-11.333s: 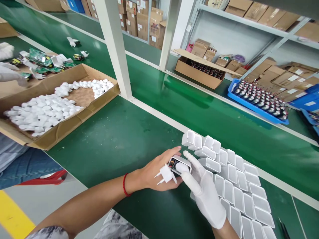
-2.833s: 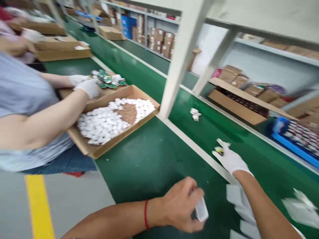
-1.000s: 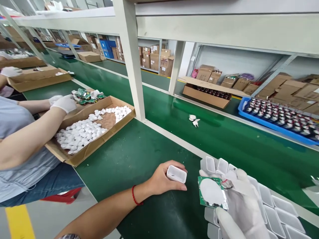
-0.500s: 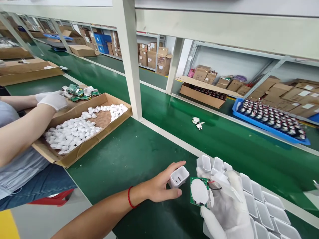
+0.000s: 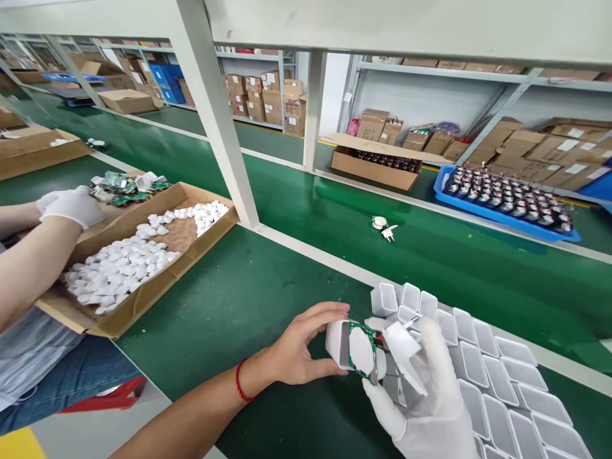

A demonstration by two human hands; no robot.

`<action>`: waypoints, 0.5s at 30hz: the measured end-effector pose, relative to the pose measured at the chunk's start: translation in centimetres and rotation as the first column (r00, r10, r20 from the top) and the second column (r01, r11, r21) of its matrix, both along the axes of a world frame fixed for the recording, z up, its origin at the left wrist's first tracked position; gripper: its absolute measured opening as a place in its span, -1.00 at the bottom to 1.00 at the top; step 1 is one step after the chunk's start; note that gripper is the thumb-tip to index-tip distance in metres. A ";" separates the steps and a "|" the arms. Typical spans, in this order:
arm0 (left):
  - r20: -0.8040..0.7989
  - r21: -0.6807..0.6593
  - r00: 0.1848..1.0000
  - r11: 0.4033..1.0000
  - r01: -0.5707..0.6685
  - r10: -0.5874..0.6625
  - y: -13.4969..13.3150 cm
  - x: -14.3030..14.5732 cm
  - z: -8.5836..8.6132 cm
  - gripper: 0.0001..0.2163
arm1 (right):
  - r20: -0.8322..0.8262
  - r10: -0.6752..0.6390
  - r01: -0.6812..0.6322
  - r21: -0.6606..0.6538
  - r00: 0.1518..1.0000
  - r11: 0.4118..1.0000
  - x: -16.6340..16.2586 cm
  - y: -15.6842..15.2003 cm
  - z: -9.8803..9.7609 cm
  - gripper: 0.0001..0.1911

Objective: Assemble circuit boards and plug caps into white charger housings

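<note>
My bare left hand [image 5: 301, 347], with a red cord on the wrist, grips a white plastic charger housing [image 5: 336, 344] between thumb and fingers. The housing's open end faces right. In its white glove, my right hand [image 5: 425, 389] holds a green circuit board [image 5: 364, 349] with a round white pad on it. One edge of the board is at the mouth of the housing; how far in it sits I cannot tell. A white plug piece [image 5: 404, 350] hangs from the board by thin wires, within my right fingers.
Rows of empty white housings [image 5: 500, 379] stand at the right. A board with a plug [image 5: 382, 226] lies on the green belt. At left, a co-worker's gloved hand [image 5: 74, 207] is beside a carton [image 5: 186, 271] of white pieces. A blue tray [image 5: 507, 223] stands behind.
My right hand has brought the circuit board left against the open mouth of the housing. The housing has turned to face it. The view has shifted slightly.
</note>
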State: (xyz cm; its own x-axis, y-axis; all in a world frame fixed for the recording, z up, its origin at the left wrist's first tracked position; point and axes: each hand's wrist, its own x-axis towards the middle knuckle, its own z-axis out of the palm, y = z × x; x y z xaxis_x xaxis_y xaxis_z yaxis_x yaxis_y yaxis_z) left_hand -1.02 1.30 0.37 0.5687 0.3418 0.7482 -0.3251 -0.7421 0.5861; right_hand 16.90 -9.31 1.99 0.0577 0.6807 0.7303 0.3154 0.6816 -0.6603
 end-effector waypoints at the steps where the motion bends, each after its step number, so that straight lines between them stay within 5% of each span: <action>1: -0.003 0.007 1.000 1.000 0.001 -0.001 0.0 0.0 0.0 -0.23 | -0.002 -0.005 0.005 -0.004 1.000 1.000 0.0 0.0 0.1 -0.35; 9: -0.013 -0.042 0.998 0.998 0.053 -0.054 -0.1 -0.1 0.3 -0.26 | 0.128 -0.126 0.120 0.056 0.984 0.991 0.1 -0.1 -0.5 -0.17; 15: 0.021 -0.051 0.995 0.994 0.101 -0.100 -0.2 0.0 0.3 -0.26 | 0.127 -0.073 0.095 -0.179 0.989 0.979 0.3 0.3 -2.2 -0.30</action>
State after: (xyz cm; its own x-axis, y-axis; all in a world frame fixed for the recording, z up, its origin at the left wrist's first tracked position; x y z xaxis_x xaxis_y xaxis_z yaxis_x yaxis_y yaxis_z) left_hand -1.04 1.06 0.72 0.5882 0.3227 0.7415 -0.4075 -0.6738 0.6165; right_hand 17.21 -9.00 -0.20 0.0407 0.8003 0.5982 0.4504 0.5197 -0.7260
